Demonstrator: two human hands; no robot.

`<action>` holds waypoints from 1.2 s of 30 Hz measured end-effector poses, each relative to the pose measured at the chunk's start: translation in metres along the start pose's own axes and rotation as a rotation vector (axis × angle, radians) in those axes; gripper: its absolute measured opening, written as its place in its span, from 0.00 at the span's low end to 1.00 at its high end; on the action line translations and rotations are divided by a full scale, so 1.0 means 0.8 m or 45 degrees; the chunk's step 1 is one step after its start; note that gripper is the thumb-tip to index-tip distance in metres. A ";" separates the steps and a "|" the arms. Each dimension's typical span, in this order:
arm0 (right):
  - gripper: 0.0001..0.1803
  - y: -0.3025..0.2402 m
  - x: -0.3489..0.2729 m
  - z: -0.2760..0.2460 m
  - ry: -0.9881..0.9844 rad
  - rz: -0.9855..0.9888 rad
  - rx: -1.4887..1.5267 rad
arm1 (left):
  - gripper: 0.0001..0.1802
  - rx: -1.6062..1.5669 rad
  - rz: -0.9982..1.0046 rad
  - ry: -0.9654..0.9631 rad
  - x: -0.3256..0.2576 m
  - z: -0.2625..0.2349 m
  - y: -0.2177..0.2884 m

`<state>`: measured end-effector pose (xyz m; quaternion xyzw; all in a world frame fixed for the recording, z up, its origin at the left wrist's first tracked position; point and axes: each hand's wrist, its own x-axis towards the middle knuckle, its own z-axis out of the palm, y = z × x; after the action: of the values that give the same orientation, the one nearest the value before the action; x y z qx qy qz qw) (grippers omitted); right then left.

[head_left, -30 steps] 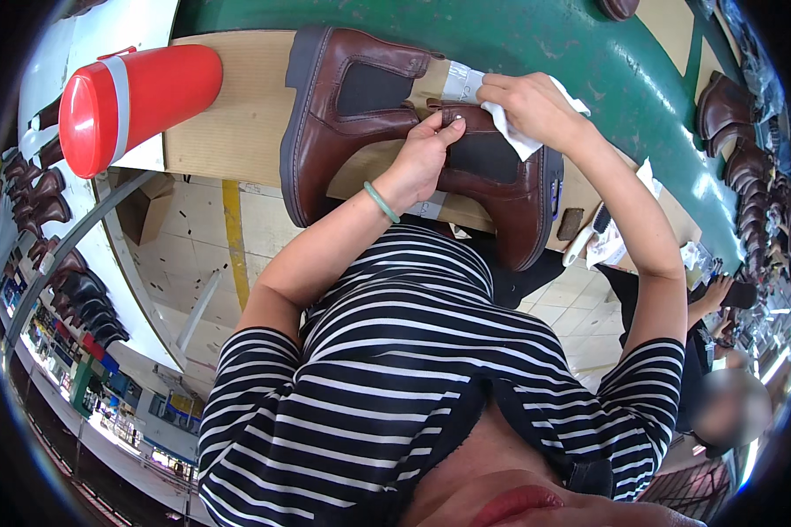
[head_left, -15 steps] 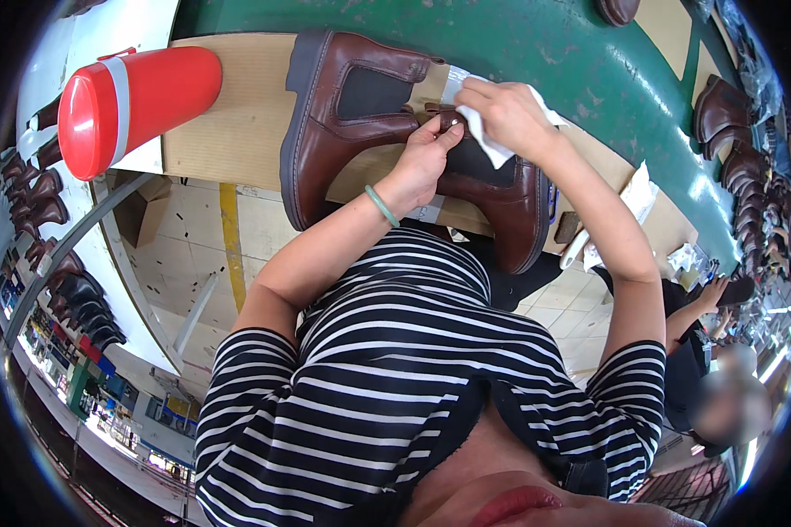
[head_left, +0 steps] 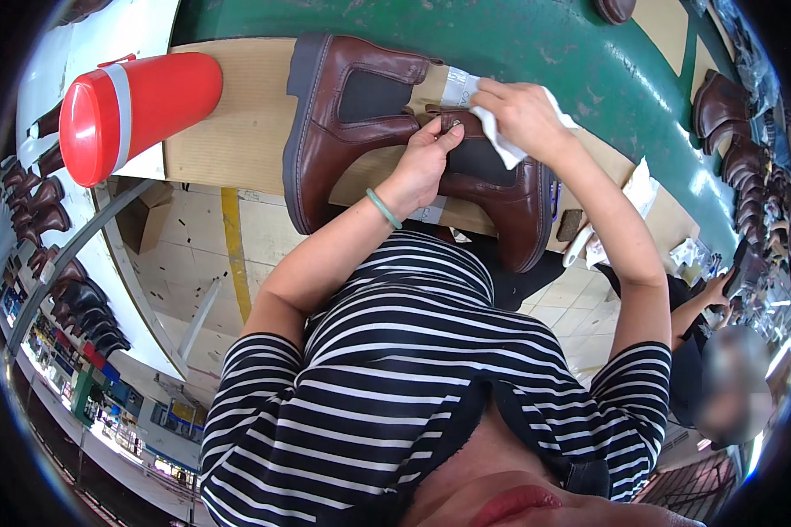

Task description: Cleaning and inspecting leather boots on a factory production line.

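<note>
Two brown leather ankle boots with dark elastic side panels lie on their sides on cardboard. The left boot (head_left: pixel 321 167) shows its dark sole edge and is untouched by my fingers. On the right boot (head_left: pixel 523 220), my left hand (head_left: pixel 420 169), with a pale green bangle at the wrist, pinches the top edge of the shaft near the pull loop. My right hand (head_left: pixel 526 121) is closed on a white cloth (head_left: pixel 499 143), held just above the boot's elastic panel and heel side. Whether the cloth touches the leather I cannot tell.
A red cylinder with a grey band (head_left: pixel 171 98) lies on the left. A brush with a white handle (head_left: pixel 576 249) and a small dark brown block (head_left: pixel 569 226) lie right of the boots. More boots (head_left: pixel 721 110) line the far right, where another person works.
My right hand and the cloth have shifted slightly right, away from the shaft's top edge. My left hand keeps its pinch on the boot.
</note>
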<state>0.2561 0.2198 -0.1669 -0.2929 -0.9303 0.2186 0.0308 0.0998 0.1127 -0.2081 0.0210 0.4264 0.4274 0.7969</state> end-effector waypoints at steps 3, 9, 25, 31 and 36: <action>0.13 0.002 -0.005 0.000 0.008 0.032 0.003 | 0.09 0.016 0.001 -0.010 0.001 0.002 -0.002; 0.13 0.002 -0.004 0.000 0.069 0.021 0.019 | 0.09 -0.026 0.010 -0.033 0.002 0.002 0.003; 0.12 -0.020 0.007 0.015 0.044 0.022 -0.097 | 0.11 -0.063 0.001 -0.030 -0.001 0.004 0.001; 0.14 -0.010 -0.005 0.007 0.085 0.053 -0.033 | 0.10 -0.022 0.028 0.003 0.001 0.002 0.000; 0.15 -0.016 0.012 0.020 0.093 0.007 -0.030 | 0.11 -0.038 -0.008 -0.046 0.000 -0.001 0.002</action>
<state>0.2388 0.2096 -0.1762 -0.3037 -0.9303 0.1967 0.0606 0.0984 0.1133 -0.2080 0.0154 0.4055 0.4310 0.8060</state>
